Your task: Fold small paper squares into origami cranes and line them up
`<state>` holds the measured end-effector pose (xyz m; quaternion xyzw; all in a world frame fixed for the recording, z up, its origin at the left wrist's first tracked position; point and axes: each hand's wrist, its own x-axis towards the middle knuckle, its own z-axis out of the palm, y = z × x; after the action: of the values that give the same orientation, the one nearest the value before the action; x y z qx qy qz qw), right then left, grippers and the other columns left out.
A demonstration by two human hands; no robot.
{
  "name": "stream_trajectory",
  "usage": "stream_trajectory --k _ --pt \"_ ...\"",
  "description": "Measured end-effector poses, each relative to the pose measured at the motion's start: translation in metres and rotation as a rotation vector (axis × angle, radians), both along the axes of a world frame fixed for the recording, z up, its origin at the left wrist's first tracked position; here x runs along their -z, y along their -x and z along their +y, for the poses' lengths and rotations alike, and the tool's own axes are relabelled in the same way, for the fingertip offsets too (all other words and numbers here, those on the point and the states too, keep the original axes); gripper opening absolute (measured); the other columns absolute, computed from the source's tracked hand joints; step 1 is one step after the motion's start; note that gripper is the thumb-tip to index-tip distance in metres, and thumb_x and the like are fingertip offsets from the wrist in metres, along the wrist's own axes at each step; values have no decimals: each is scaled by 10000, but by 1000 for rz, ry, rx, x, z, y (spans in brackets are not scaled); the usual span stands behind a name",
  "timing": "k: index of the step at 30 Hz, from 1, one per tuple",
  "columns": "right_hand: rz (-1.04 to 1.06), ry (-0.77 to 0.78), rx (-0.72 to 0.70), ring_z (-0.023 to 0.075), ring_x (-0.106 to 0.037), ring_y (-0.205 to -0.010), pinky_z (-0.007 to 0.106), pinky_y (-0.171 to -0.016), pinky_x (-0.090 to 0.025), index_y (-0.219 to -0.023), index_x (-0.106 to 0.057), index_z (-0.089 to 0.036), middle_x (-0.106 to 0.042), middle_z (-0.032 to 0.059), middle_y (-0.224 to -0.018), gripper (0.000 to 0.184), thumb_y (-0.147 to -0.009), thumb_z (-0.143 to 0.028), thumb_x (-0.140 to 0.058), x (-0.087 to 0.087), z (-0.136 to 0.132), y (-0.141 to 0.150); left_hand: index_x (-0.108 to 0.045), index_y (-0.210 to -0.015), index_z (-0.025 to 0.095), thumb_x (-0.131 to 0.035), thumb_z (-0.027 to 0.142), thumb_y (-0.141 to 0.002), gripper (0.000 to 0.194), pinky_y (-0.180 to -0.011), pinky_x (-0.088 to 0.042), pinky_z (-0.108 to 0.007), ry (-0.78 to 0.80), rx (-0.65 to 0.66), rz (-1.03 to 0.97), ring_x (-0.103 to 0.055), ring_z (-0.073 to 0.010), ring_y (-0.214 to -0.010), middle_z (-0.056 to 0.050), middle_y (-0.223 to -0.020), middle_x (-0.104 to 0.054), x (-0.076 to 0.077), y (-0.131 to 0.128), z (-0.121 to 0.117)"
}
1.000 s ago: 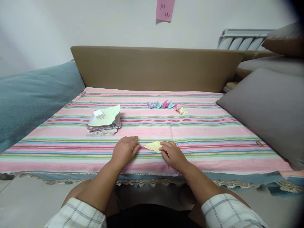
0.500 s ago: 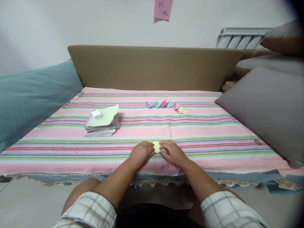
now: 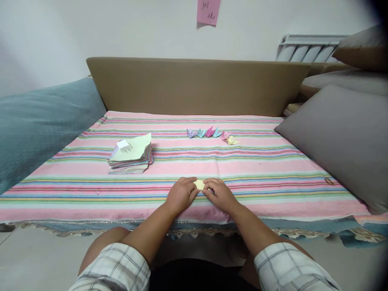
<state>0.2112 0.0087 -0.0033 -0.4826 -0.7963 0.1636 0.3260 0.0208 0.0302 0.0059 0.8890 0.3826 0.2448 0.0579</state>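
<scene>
At its ends, the yellow paper (image 3: 199, 185) is pinched by the left hand (image 3: 181, 195) and right hand (image 3: 220, 195) (a fold, apparently, being shaped), with firm creasing seemingly required next.

Soft, fairly bright light reaches me off the wall (image 3: 145, 28); faint shadows sit under the pink note (image 3: 207, 12) and right of the paper stack (image 3: 130, 155). Creases in the yellow paper (image 3: 199, 184) wash out; black blur swallows the top-right corner.
</scene>
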Motion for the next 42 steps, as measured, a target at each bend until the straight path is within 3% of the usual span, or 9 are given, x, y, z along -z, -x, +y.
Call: stream_trajectory --k 18,26,30,33,36,42 --pt "39 11 143 192 -560 -911 353 -858 -391 -626 -551 -193 -644 56 -925 125 -749 -170 -557 4 7 12 -576 -614 174 -571 229 -769 165 -861 -425 -372 92 -131 -39 -566 -217 -992 -85 -1072 -648 2 -5 3" --pt "61 -18 140 195 -555 -907 347 -843 -383 -628 -529 -199 -633 51 -896 121 -733 -178 -585 9 8 13 -559 -601 184 -587 234 -748 158 -867 -413 -387 92 -171 -3 -545 -229 -999 -66 -1087 -637 0 -8 1" --pt "83 -18 151 192 -546 -873 343 -822 -386 -707 -522 -200 -626 39 -868 78 -735 -181 -593 12 9 12 -553 -632 193 -593 244 -744 130 -877 -407 -406 70 -221 26 -516 -243 -1005 -45 -1164 -601 -2 -10 -4" --pt "93 0 145 188 -538 -856 336 -809 -388 -752 -521 -201 -619 32 -857 65 -750 -190 -585 12 9 11 -581 -760 202 -597 231 -737 40 -897 -405 -410 91 -240 -1 -494 -243 -1044 -41 -1215 -568 -2 -9 -5" --pt "92 15 134 188 -534 -863 338 -816 -385 -763 -527 -204 -618 29 -857 49 -761 -196 -576 12 8 11 -613 -873 217 -582 187 -737 143 -923 -398 -410 123 -217 -24 -468 -234 -1105 -37 -1297 -502 0 -6 -3" --pt "103 19 109 195 -539 -874 351 -817 -397 -798 -550 -201 -631 38 -882 56 -759 -162 -538 11 9 9 -711 -872 284 -518 203 -798 221 -941 -389 -436 127 -173 2 -439 -243 -1162 -28 -1389 -395 2 -3 -2"
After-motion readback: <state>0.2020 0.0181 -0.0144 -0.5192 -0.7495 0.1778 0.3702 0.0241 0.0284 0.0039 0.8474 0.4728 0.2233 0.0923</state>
